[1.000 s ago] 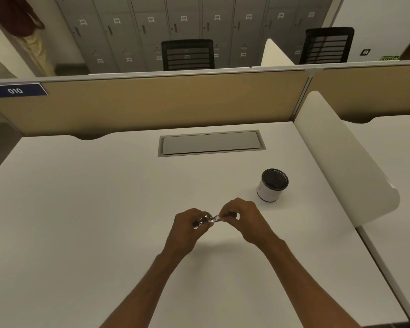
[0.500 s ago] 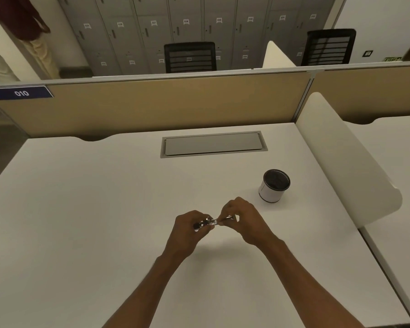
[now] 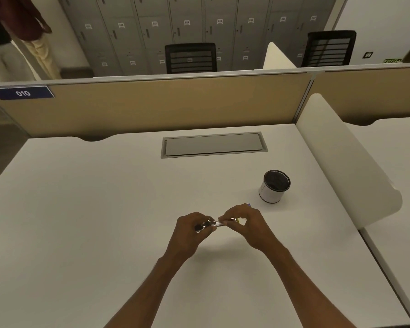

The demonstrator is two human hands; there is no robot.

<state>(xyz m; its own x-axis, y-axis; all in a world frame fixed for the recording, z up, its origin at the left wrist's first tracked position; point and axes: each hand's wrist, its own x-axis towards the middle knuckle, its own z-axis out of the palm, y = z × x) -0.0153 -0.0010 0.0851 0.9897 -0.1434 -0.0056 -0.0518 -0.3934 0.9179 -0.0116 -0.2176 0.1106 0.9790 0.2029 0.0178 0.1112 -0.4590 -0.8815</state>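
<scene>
Both hands meet just above the bench [image 3: 104, 209], holding between them a small silvery object [image 3: 211, 224] that is too small to identify for certain. The left hand [image 3: 192, 229] has its fingers curled round the darker end, and the right hand [image 3: 246, 223] pinches the bright end between thumb and fingertips. A purple tip peeks out behind the right knuckles, but I cannot tell what it belongs to. Judging from the grip, the work looks midway: the two ends are being pulled apart or pushed together, and neither is free yet. The dark-lined cup [image 3: 273, 189] stands near on the right with nothing showing above its rim, so any putting away is not yet done.
</scene>
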